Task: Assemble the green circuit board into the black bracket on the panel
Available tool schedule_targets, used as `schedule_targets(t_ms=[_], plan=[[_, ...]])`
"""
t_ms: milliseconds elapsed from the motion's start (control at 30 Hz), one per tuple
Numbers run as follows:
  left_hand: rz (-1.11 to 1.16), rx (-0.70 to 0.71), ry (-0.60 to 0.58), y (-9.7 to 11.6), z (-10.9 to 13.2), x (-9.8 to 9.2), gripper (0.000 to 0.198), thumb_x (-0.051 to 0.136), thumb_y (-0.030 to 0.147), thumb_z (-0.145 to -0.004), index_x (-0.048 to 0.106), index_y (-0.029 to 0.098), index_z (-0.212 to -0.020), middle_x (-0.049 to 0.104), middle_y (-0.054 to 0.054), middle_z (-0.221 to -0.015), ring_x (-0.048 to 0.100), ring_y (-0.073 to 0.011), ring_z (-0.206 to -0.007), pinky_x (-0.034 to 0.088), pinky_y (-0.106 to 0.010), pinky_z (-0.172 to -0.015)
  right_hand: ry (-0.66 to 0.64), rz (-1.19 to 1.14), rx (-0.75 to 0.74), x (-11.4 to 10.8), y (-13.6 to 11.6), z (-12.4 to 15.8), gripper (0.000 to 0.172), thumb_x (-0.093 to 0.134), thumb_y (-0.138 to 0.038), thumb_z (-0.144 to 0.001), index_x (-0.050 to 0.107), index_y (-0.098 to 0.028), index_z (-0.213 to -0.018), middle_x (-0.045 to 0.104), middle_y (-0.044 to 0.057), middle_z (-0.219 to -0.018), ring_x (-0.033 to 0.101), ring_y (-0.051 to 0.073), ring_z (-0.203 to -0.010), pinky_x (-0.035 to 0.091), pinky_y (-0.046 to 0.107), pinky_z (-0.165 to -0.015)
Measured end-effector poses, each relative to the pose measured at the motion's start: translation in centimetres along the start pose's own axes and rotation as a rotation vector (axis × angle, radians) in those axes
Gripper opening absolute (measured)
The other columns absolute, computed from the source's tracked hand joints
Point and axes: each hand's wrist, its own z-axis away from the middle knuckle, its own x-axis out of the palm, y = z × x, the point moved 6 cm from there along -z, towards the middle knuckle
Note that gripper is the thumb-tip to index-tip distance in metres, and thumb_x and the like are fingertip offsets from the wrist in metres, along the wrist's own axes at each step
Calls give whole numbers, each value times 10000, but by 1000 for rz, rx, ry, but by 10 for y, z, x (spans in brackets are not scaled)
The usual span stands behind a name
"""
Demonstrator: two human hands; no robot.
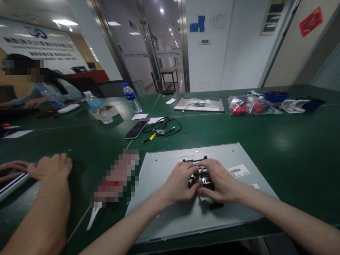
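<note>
Work looks under way: the black bracket assembly (208,181) sits about midway on the pale metal panel (156,173), which lies on the green counter (297,148); whether it is fastened, and how much remains, cannot be told. The left hand (182,181) has slightly parted fingers curled onto its left side; the right hand (223,181), fingers spread wider, clamps its right.

I log: panel (180,216) on table (297,156), fitting (207,180) on panel; phone (136,129) behind panel, left; cable (170,135) right of phone.
</note>
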Motion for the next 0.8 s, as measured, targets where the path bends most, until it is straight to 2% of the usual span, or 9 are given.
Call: schedule_targets(t_ms=[100,200,467,633,800], plan=[[-13,-6,-17,1,-1,-1,197,652,204,-711,577,184,-893,611,-63,-933,565,-249,-917,429,-398,-861,-22,12,-18,2,-2,0,434,661,-254,-780,453,-201,-1158,575,102,-1141,513,267,-1077,401,460,-976],[-29,0,-34,2,-2,-1,195,658,232,-714,567,185,-880,609,-63,-932,562,-252,-918,426,-400,-862,-41,52,-17,4,-1,0,360,663,-199,-760,488,-199,-1075,562,101,-1160,500,261,-1104,404,449,-985],[-37,22,-23,3,-1,-1,178,658,228,-731,573,188,-882,607,-58,-947,561,-251,-936,409,-414,-876,-55,88,-41,8,3,4,302,673,-165,-762,544,-207,-1032,497,116,-1319,460,271,-1216,394,472,-1026],[-30,42,-24,4,-1,-3,169,663,238,-732,580,190,-871,604,-60,-952,556,-255,-949,406,-420,-880,-66,63,-47,11,3,4,249,655,-152,-774,560,-202,-999,476,118,-1353,452,274,-1238,406,483,-1021],[-18,57,-46,5,-1,-6,193,677,260,-726,584,191,-880,603,-63,-962,550,-261,-955,409,-431,-886,-80,58,-35,11,2,4,265,653,-141,-766,558,-199,-1007,465,120,-1369,449,271,-1241,407,476,-1028]])
